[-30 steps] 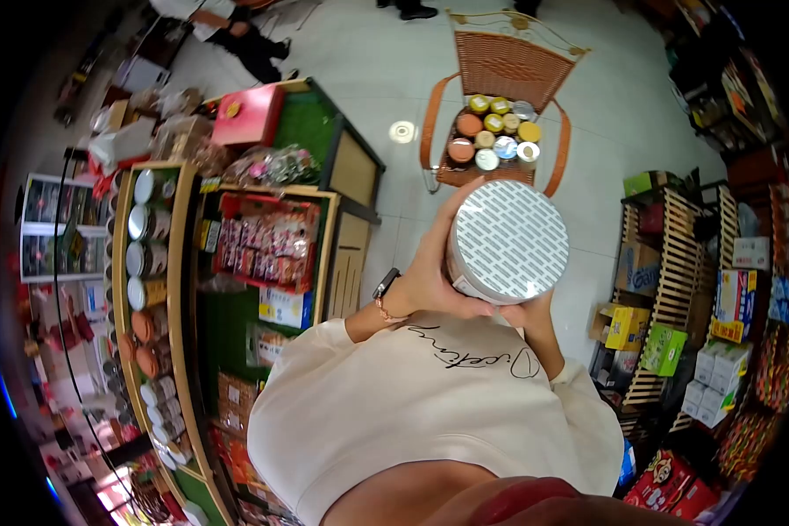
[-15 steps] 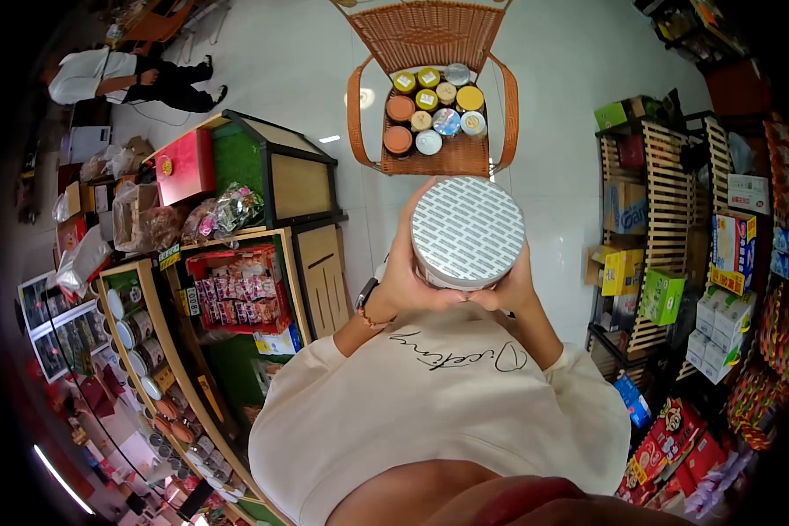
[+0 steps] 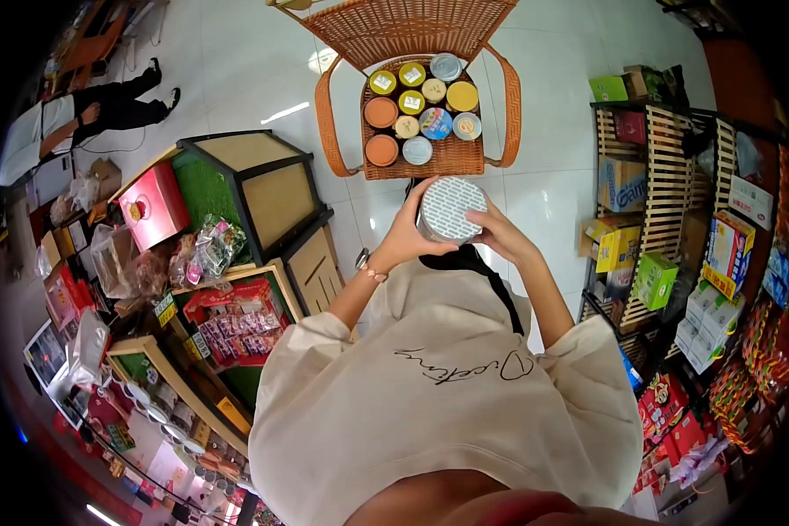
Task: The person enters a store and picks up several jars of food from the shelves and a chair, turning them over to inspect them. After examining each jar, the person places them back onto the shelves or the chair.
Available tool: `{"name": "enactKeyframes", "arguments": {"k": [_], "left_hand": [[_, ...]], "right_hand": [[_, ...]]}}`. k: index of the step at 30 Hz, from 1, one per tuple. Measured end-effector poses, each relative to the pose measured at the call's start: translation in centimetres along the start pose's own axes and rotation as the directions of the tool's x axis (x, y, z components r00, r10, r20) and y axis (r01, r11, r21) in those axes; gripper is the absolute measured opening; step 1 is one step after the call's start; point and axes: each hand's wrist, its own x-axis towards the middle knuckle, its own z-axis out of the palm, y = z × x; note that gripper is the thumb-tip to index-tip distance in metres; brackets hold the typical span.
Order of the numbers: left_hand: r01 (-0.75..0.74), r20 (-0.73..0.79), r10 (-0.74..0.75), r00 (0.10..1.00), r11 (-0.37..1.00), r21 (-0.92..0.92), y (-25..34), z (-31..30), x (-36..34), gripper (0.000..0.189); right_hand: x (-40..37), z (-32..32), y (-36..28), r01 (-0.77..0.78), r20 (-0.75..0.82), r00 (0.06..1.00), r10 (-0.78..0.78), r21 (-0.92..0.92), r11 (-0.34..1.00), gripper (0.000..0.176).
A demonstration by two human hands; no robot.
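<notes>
Lowered nearer the wicker chair [image 3: 505,110], the jar [image 3: 448,209] sits clasped between the fingers of left hand [image 3: 405,237] and right hand [image 3: 505,235]

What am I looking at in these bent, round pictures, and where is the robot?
There is no robot here: a person is working with two bare hands. Every picture comes from one camera worn on that person's head, looking forward and down, so you also see the person's own cream top. The left hand holds a tub with a patterned lid around its side, and the right hand touches that lid. Beyond them is a woven chair, its seat bearing a group of containers with orange, yellow, silvery and other lids. Goods stand on racks to the right and stands to the left. Another person is at the upper left.
</notes>
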Motion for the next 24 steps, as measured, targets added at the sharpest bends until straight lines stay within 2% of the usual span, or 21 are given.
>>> {"name": "enactKeyframes", "arguments": {"k": [4, 5, 7, 9, 10, 11, 12, 13, 14, 17, 18, 21, 23, 24], "left_hand": [[0.146, -0.034, -0.148, 0.988, 0.988, -0.049, -8.1, -0.1, 1.1, 0.104], [0.093, -0.068, -0.098, 0.993, 0.992, -0.084, -9.7, 0.3, 1.9, 0.103], [0.192, -0.012, -0.194, 0.981, 0.976, -0.098, -12.5, 0.3, 2.8, 0.099], [0.213, 0.073, -0.211, 0.975, 0.976, -0.032, -15.4, 0.3, 4.4, 0.099], [0.179, 0.069, -0.181, 0.981, 0.983, 0.038, -19.3, 0.9, 4.6, 0.091], [0.454, 0.155, -0.430, 0.889, 0.873, -0.180, -19.6, 0.8, 6.0, 0.087], [0.682, 0.293, -0.617, 0.730, 0.641, -0.352, -19.9, 0.7, 7.1, 0.083], [0.833, 0.462, -0.716, 0.524, 0.317, -0.453, -20.4, 0.7, 8.0, 0.079], [0.804, 0.484, -0.673, 0.559, 0.296, -0.516, -21.3, 0.6, 9.1, 0.060], [0.681, 0.590, -0.676, 0.442, -0.176, -0.711, -29.9, 1.4, 9.2, 0.047], [0.636, 0.614, -0.631, 0.474, -0.237, -0.735, -30.6, 2.1, 9.7, 0.041], [0.538, 0.293, -0.774, 0.561, 0.072, -0.840, -30.4, 3.2, 11.1, 0.044], [0.494, 0.186, -0.799, 0.572, 0.155, -0.856, -30.3, 3.8, 12.1, 0.054], [0.482, 0.155, -0.812, 0.563, 0.170, -0.859, -30.2, 3.8, 12.5, 0.056]], "right_hand": [[6.3, -5.4, 2.6, -0.230, 0.109, 0.967, 0.229, -0.001, 0.973, 0.073], [7.7, -6.4, 3.3, -0.295, 0.092, 0.952, 0.290, 0.045, 0.954, 0.074], [10.2, -8.4, 4.9, -0.377, 0.055, 0.926, 0.374, 0.055, 0.925, 0.074], [12.6, -10.8, 6.6, -0.386, -0.041, 0.922, 0.384, -0.057, 0.921, 0.075], [13.6, -12.2, 7.7, -0.388, -0.055, 0.921, 0.386, -0.042, 0.921, 0.075], [14.7, -13.4, 8.5, -0.400, -0.089, 0.914, 0.395, -0.048, 0.915, 0.075], [15.7, -14.6, 9.4, -0.412, -0.123, 0.907, 0.403, -0.051, 0.910, 0.075], [16.5, -15.2, 10.3, -0.424, -0.156, 0.898, 0.413, -0.050, 0.904, 0.075], [17.3, -15.8, 11.2, -0.426, -0.165, 0.895, 0.414, -0.049, 0.903, 0.076], [20.3, -17.9, 12.6, -0.400, -0.205, 0.904, 0.376, -0.089, 0.912, 0.077], [21.4, -18.3, 12.7, -0.377, -0.225, 0.911, 0.344, -0.120, 0.919, 0.076], [23.4, -18.8, 12.3, -0.266, -0.267, 0.942, 0.204, -0.221, 0.938, 0.076], [25.1, -20.3, 13.4, -0.201, -0.259, 0.957, 0.127, -0.284, 0.938, 0.079], [26.2, -21.3, 14.8, -0.118, -0.271, 0.962, 0.015, -0.369, 0.922, 0.080]]}}
